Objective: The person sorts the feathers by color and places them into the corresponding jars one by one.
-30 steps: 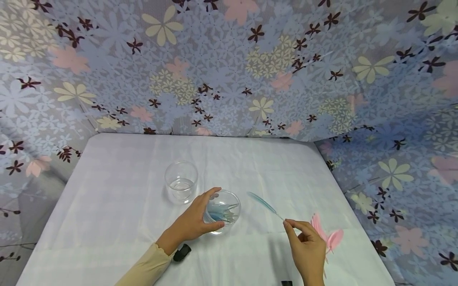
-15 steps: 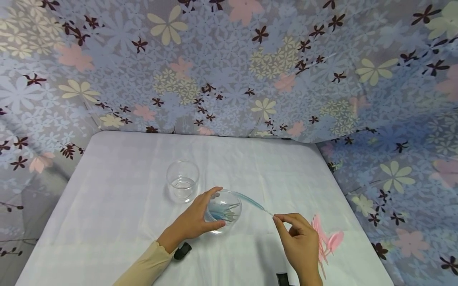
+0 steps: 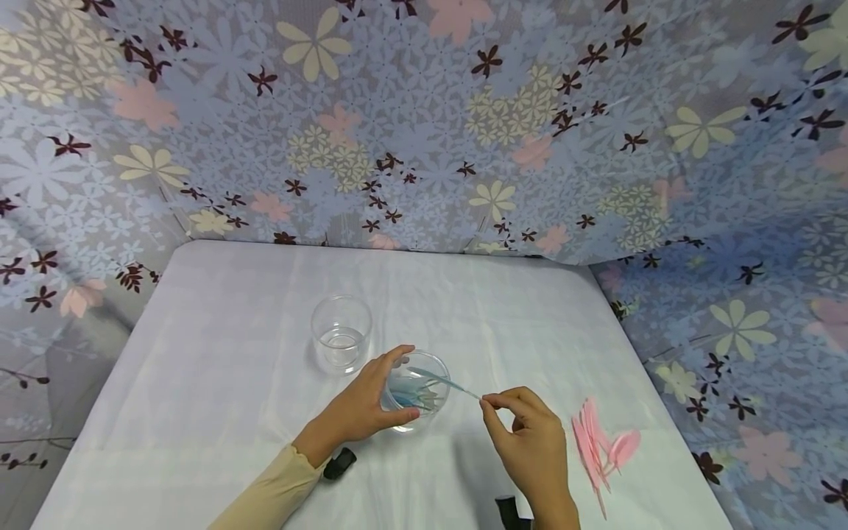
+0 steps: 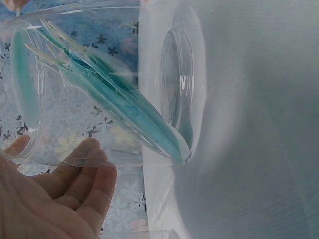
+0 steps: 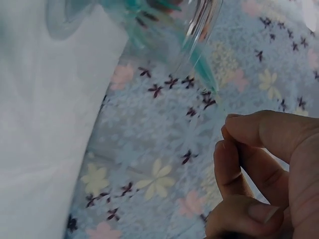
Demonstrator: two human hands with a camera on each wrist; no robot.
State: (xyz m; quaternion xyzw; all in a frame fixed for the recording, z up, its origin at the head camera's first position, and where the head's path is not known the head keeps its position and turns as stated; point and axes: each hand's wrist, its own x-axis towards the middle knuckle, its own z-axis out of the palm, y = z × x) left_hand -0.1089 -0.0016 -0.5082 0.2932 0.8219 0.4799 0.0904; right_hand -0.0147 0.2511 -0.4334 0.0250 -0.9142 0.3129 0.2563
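Observation:
My left hand (image 3: 358,403) curves round a clear glass cup (image 3: 447,397), thumb on the near side and fingers on the far side. Several teal feathers (image 4: 114,97) lean inside that cup, their pale quills toward the rim. Between thumb and forefinger, my right hand (image 3: 533,442) pinches one more teal feather (image 3: 440,379) by its quill end. The vane of this feather overlaps the cup's mouth in the head view, with its tip pointing left. In the right wrist view the pinched feather (image 5: 203,70) shows beside the cup's rim.
Behind the left hand stands a second clear glass cup (image 3: 341,320), with a clear level low inside it. Pink feathers (image 3: 586,438) lie on the white tablecloth (image 3: 530,316) to the right of the right hand. A flowered cloth (image 3: 424,132) hangs beyond the table.
My right hand has moved left, bringing the teal feather from the open table to over the cup's mouth. The left hand has kept its hold on the cup.

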